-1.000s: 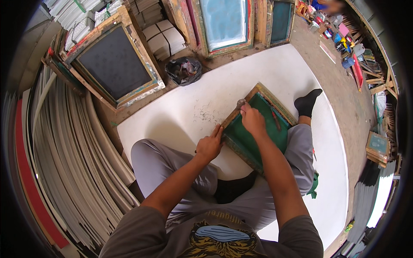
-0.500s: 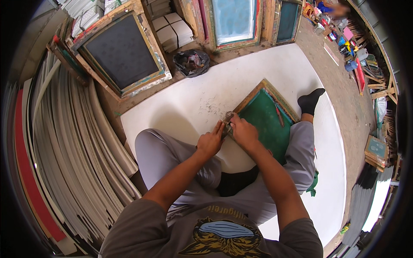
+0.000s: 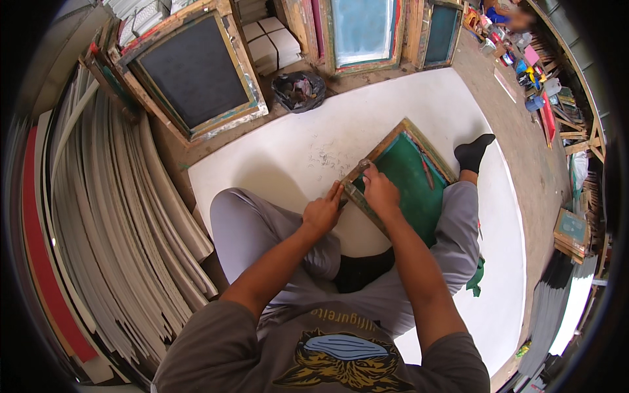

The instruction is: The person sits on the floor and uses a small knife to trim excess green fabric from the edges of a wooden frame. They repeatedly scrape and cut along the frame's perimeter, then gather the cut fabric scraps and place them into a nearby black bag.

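Observation:
A wooden screen frame (image 3: 429, 149) with green mesh (image 3: 407, 180) lies tilted between my legs, one corner pointing left. My left hand (image 3: 321, 213) is closed at that left corner, fingers bent over the frame's edge. A little farther along the upper left rail, my right hand (image 3: 383, 192) grips a small dark grey tool (image 3: 363, 167), its end on the wood. Its kind is mostly hidden by the fingers. On the mesh near the right rail rests a slim red-handled tool (image 3: 427, 173). Thin small bits (image 3: 324, 157) are scattered beyond the left corner.
I sit on a large white sheet (image 3: 288, 141). A black bag of scraps (image 3: 299, 92) stands at its far edge, near leaning framed screens (image 3: 196, 75). Stacked boards (image 3: 131, 242) fill the left side. Far right, clutter and another person (image 3: 508, 16) are visible.
My right hand with the grey tool has moved up and right along the rail, away from my left fingers. The left hand stays near the corner, which now shows more plainly.

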Action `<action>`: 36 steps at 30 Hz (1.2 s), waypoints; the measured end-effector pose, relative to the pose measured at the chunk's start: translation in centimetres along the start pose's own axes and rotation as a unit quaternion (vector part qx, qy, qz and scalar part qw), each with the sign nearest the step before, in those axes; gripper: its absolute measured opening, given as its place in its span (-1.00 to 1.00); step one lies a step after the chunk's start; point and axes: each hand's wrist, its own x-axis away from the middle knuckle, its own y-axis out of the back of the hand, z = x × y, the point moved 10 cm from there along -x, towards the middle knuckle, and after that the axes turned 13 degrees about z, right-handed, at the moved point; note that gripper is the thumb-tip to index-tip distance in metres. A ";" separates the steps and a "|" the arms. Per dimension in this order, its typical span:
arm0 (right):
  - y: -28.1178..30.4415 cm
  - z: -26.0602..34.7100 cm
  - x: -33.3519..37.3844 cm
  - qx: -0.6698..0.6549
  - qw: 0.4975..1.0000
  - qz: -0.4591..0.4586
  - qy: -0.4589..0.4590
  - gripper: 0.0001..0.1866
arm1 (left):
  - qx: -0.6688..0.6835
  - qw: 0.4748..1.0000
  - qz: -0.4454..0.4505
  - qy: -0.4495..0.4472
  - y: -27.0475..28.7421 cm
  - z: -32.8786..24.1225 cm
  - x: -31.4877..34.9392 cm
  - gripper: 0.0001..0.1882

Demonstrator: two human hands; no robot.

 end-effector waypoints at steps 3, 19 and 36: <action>-0.2 0.1 -0.7 0.017 0.999 0.039 -0.015 -0.59 | 0.012 1.000 0.005 0.012 -0.1 0.1 -0.1 -0.21; 1.4 -4.3 -1.6 -0.145 0.989 -0.004 -0.014 -0.75 | 0.039 0.999 -0.018 -0.007 0.0 0.4 0.0 -0.22; 21.3 -38.2 6.1 -0.225 0.914 -0.264 -0.212 -0.47 | 0.044 0.988 -0.139 -0.040 1.8 0.0 -0.1 -0.42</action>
